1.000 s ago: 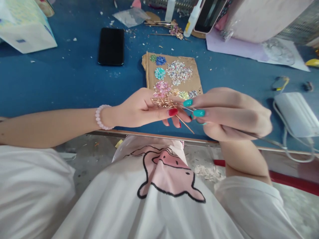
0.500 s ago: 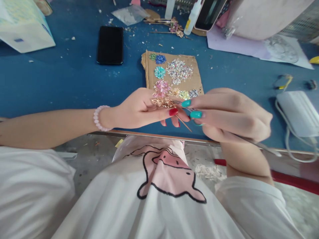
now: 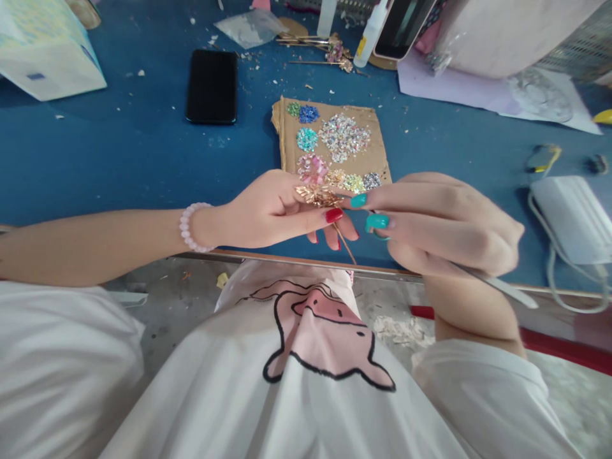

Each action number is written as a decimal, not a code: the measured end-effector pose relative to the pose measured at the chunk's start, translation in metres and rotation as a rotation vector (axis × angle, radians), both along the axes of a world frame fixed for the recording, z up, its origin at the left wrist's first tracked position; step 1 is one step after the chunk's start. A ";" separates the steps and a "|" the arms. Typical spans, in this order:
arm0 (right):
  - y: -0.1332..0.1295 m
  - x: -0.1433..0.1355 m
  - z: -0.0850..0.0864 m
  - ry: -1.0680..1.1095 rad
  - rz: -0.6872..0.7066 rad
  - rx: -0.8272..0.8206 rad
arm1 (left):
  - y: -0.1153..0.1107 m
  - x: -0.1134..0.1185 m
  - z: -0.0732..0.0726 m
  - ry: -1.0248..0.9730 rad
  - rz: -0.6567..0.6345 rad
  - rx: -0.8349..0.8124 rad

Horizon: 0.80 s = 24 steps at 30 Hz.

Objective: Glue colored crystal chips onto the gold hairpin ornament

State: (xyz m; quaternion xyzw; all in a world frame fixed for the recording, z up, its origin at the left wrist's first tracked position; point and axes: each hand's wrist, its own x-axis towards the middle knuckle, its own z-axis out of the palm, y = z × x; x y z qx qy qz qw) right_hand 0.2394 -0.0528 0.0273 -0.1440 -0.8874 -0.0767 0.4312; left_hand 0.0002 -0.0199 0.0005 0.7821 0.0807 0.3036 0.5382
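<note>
Between its thumb and fingers, my left hand [image 3: 282, 213] pinches a gold hairpin [image 3: 316, 193]. Its ornate head faces up, and its thin stem slants down toward the table's front edge. My right hand [image 3: 449, 223] is closed around metal tweezers [image 3: 507, 290], whose tips reach the ornate gold head; whether they hold anything is too small to tell. Just beyond the fingers lies a piece of cardboard [image 3: 329, 109] bearing small heaps of rhinestones in silver [image 3: 343, 135], pink [image 3: 312, 167], turquoise [image 3: 306, 139], blue, green, yellow and grey.
A black phone [image 3: 211, 87] lies at back left, near a tissue box [image 3: 52, 57]. Behind the cardboard are several gold hairpins [image 3: 329, 48] and a glue bottle [image 3: 370, 35]. At right rests a white device with a cable [image 3: 574, 217]. The blue table [image 3: 134, 153] ends before my lap.
My left hand has turned the hairpin slightly, so its stem now points more steeply down and its head sits a little further right. The tweezers' back end has tipped a bit lower.
</note>
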 end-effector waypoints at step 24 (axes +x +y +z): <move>0.014 -0.001 -0.006 -0.016 0.083 0.204 | -0.001 -0.002 0.002 0.065 0.016 -0.146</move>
